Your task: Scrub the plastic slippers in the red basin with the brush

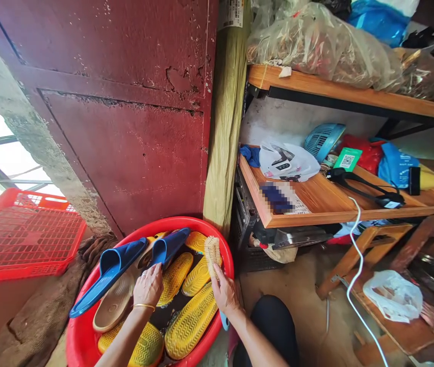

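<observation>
While right fingers (217, 279) curl, gripping a scrub brush (211, 255)

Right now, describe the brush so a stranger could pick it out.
Below the dark red metal door sits a round red basin. At its right side, a pale-bristled scrubbing brush, held in the right hand, stands apart from the yellow slippers beneath.

Gold bangle (144, 307) on the left wrist (138, 317), black trousers (274, 329).
</observation>
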A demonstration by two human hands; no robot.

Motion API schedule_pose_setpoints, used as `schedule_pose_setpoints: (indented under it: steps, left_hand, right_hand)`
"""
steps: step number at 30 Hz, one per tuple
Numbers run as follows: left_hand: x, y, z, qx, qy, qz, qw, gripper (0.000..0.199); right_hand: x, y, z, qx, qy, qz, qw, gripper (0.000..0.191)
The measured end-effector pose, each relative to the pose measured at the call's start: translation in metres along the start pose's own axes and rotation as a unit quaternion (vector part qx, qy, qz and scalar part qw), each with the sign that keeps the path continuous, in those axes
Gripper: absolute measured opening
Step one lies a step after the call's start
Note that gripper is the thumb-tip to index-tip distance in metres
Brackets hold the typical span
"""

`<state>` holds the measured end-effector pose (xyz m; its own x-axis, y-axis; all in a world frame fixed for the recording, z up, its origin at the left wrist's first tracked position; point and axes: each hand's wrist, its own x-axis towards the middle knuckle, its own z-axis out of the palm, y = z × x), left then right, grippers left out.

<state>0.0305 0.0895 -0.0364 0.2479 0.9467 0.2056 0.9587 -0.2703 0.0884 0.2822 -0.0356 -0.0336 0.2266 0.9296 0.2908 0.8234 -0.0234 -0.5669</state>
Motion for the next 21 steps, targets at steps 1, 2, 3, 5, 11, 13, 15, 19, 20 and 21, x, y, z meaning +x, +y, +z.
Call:
schedule_pose_setpoints:
  steps: [1,2,3,5,11,13,15,19,20,21]
  left_hand:
    - [-0.001,0.002,-0.006,-0.005,0.017,0.002,1.000,0.048]
    - [-0.005,0.005,-0.012,-0.013,0.033,0.008,0.999,0.048]
    - [-0.011,0.009,-0.017,-0.023,0.046,0.018,0.999,0.048]
    - [-0.030,0.020,-0.022,-0.052,0.054,0.043,0.996,0.046]
    - [-0.113,0.052,0.003,-0.225,-0.076,0.090,0.967,0.036]
    - [-0.124,0.054,0.007,-0.307,-0.067,0.067,0.947,0.031]
    - [-0.121,0.053,0.006,-0.386,-0.028,0.015,0.922,0.027]
    - [-0.085,0.062,0.001,-0.575,-0.050,-0.118,0.808,0.034]
    - [-0.074,0.068,0.001,-0.628,-0.064,-0.152,0.761,0.036]
    - [-0.064,0.075,0.003,-0.676,-0.073,-0.189,0.709,0.035]
  right_hand:
    - [0.000,-0.001,-0.001,0.002,-0.001,0.002,1.000,0.048]
    - [0.000,-0.002,-0.002,0.005,-0.002,0.003,1.000,0.048]
    - [0.000,-0.002,-0.002,0.010,-0.002,0.005,1.000,0.049]
    - [0.000,-0.003,-0.004,0.023,0.000,0.005,1.000,0.049]
    - [-0.003,-0.006,-0.009,0.040,0.002,-0.002,0.999,0.048]
    - [-0.004,-0.007,-0.010,0.024,-0.002,0.001,1.000,0.047]
    - [-0.004,-0.009,-0.011,0.009,-0.005,0.003,1.000,0.048]
    - [-0.003,-0.015,-0.012,-0.001,-0.020,0.003,1.000,0.048]
    - [-0.002,-0.016,-0.013,-0.003,-0.031,0.002,1.000,0.048]
    - [-0.002,-0.018,-0.014,-0.005,-0.046,0.000,0.999,0.048]
